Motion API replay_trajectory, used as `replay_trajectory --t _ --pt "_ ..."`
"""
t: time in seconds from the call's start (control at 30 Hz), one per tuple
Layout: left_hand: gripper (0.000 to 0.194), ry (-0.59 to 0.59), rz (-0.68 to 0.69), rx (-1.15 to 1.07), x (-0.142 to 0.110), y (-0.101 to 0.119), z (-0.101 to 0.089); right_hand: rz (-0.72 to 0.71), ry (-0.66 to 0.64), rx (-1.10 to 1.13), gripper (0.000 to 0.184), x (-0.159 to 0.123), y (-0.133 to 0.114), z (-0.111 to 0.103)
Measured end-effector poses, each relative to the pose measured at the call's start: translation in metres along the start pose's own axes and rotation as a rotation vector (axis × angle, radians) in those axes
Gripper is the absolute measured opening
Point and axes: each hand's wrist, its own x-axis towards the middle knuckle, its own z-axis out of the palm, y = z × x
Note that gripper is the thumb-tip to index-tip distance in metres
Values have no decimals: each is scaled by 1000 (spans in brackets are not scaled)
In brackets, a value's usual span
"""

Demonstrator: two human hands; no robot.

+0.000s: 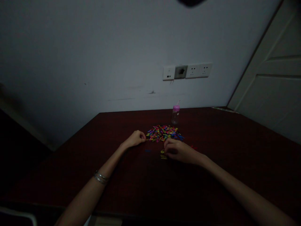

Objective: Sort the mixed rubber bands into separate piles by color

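A heap of small bright clips (162,133), pink, yellow, blue and green, lies on the dark red-brown table (131,194). At the heap's left edge is my left hand (136,138), its fingers pinched together; what they hold, if anything, is too small to make out. My right hand (180,150) is closed just in front of the heap, fingertips down at a yellow clip (162,151). More yellow clips (164,157) lie right below those fingertips. Between the hands rests a little blue group of clips (147,150). Some red clips (193,147) show partly behind my right hand.
Behind the heap stands a clear bottle with a pink cap (176,108). The pale wall (117,69) with a row of sockets (197,71) borders the table's back. A white panelled door (272,84) rises at the right.
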Motion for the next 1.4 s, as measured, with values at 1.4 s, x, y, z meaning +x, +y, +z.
replay_trajectory --t 1.4 --pt "24 283 -61 -330 1 27 6 88 -16 -394 18 37 44 -10"
